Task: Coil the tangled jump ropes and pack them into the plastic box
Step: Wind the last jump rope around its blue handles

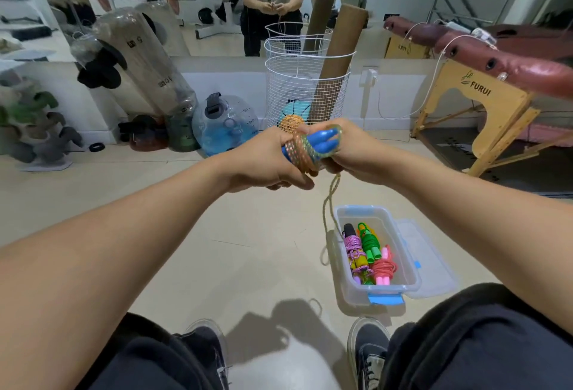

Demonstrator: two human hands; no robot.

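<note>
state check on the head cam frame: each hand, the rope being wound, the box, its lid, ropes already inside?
left hand: grips blue handles and coil
right hand: grips the rope at the coil
blue-handled rope: partly coiled, tail hanging loose
plastic box: open, on floor
lid: off, lying beside box
pink, green, red ropes: coiled, inside box

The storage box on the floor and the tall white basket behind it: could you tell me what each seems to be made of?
The clear rectangular storage box looks like glossy translucent plastic: the ropes show through its walls. The tall white basket appears to be coated wire mesh, an open grid.
</note>
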